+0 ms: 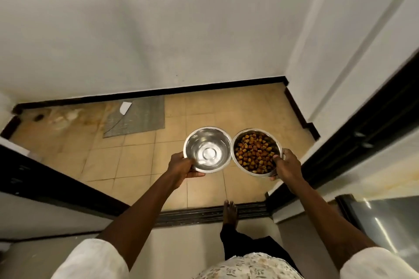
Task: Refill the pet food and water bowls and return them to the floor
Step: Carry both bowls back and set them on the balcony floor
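Bowls are both full; the left hand [181,165] grips the water bowl [207,149] by its rim; the right hand [286,165] grips the food bowl [256,154]; both are held up over the tiled floor [136,165]; setting them down is left.

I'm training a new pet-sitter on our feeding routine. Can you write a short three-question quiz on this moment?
1. True or false: both bowls already stand on the floor.
2. Which hand holds the kibble bowl? A) left hand B) right hand C) neither
3. Fill in: the grey mat lies against the ____ wall, on the tiled floor.

Key:
1. False. The left hand holds the water bowl and the right hand the other, both in the air above the tiles.
2. B.
3. Far; a white scrap rests on it.
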The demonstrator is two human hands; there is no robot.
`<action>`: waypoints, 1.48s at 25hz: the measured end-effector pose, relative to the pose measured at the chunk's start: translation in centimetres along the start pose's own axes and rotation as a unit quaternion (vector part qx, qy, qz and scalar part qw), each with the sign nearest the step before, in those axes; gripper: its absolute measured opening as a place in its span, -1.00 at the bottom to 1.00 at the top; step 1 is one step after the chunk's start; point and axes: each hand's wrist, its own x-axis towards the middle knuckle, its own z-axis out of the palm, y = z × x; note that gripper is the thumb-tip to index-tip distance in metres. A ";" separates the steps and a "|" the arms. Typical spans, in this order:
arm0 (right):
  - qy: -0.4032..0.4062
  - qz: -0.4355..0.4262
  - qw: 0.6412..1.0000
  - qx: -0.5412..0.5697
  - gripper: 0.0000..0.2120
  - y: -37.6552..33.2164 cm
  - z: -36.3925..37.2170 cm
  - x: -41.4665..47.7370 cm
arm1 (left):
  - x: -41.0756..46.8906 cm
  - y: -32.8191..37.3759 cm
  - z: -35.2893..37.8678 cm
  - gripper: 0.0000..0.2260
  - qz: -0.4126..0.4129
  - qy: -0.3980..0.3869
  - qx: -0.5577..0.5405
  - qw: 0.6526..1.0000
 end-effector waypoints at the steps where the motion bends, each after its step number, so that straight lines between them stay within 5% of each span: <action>1: -0.006 -0.002 1.000 -0.005 -0.75 -1.2 0.8 2.0 | 1.5 1.1 -0.2 -0.68 -0.003 0.009 -0.001 1.000; 11: -0.070 -0.026 0.997 -0.030 -0.78 -13.8 7.0 18.8 | 14.5 12.6 -1.6 -0.75 0.003 0.077 -0.072 0.994; 24: -0.066 0.072 0.995 0.011 -0.77 -19.7 22.1 38.2 | 38.5 20.6 -6.0 -0.70 -0.046 0.061 -0.074 0.994; 31: -0.071 0.112 0.991 0.032 -0.80 -15.4 35.2 51.1 | 56.4 19.1 -7.3 -0.69 -0.085 0.074 -0.094 0.989; 37: -0.057 0.130 0.989 0.038 -0.69 -4.0 48.3 66.0 | 75.5 8.9 -6.2 -0.67 -0.100 0.071 -0.095 0.988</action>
